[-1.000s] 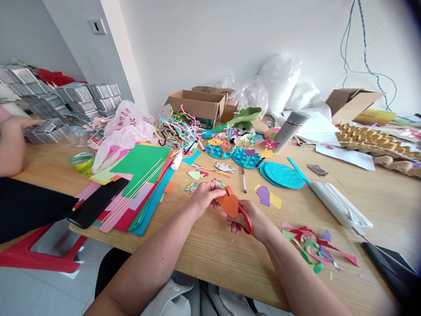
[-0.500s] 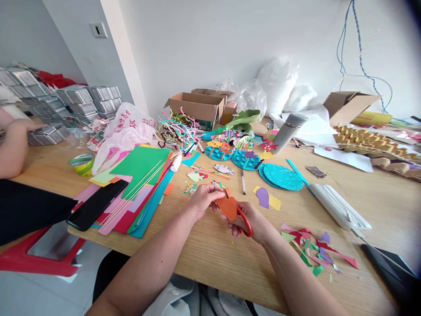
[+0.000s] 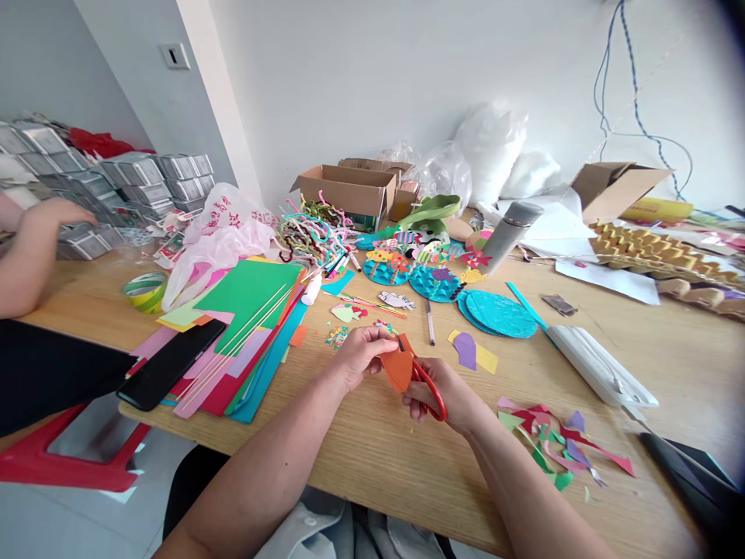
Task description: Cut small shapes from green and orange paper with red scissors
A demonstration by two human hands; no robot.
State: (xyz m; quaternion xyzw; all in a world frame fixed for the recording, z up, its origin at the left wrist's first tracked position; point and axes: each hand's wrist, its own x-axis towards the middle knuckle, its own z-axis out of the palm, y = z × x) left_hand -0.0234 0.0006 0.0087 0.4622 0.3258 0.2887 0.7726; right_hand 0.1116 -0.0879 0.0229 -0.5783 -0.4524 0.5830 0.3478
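Between the thumb and fingers of my left hand (image 3: 365, 355) is a piece of orange paper (image 3: 398, 371) with a curved edge. My right hand (image 3: 439, 388) is closed round the red handles of a pair of scissors (image 3: 431, 394). The scissors' blades lie at the paper, partly hidden behind it, so how wide they stand I cannot tell. Beyond my hands lie a pen (image 3: 430, 323), a purple paper piece (image 3: 465, 350) on a yellow one, and small piles of paper confetti (image 3: 337, 336).
Coloured paper sheets (image 3: 256, 299) with thin sticks and a phone (image 3: 173, 363) lie left. Paper scraps (image 3: 552, 439) and a white power strip (image 3: 602, 363) are right. Farther back stand blue decorated discs (image 3: 436, 284) and a grey bottle (image 3: 515, 233). Another person's hand (image 3: 61, 211) is far left.
The orange paper has turned and shifted slightly left and down in my left hand, baring more of the scissors. The other person's hand at far left has lifted and moved right.
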